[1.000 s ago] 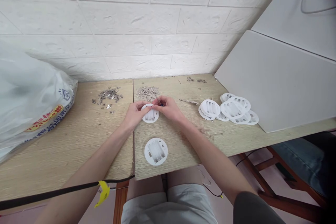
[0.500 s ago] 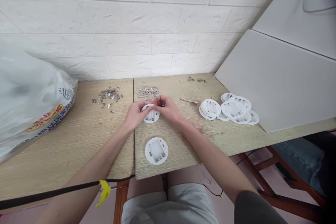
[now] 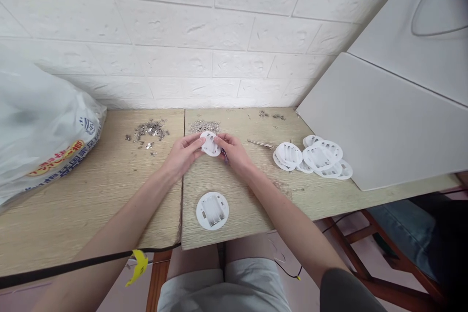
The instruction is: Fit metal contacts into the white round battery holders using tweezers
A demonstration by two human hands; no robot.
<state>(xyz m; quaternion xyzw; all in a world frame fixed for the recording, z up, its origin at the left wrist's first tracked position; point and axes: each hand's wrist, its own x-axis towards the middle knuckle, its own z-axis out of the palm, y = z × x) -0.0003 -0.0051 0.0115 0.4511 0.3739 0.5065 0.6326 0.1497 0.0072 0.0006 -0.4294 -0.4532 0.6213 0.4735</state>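
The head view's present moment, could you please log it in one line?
left hand: holds white round plastic disc | right hand: holds same disc | second white round disc: flat on pale wooden table

A wood-grain table [image 3: 146, 204] is carrying, left of its seam [image 3: 182, 195], a printed plastic bag [image 3: 47, 122] and a heap of small metal pieces [image 3: 150, 130]. Right of the seam, a flatter metal heap [image 3: 204, 126], two metal clusters [image 3: 279, 117], a thin object [image 3: 261, 145] and overlapping white discs [image 3: 322, 154] are lying, a lone white disc [image 3: 212, 211] resting near the front edge.
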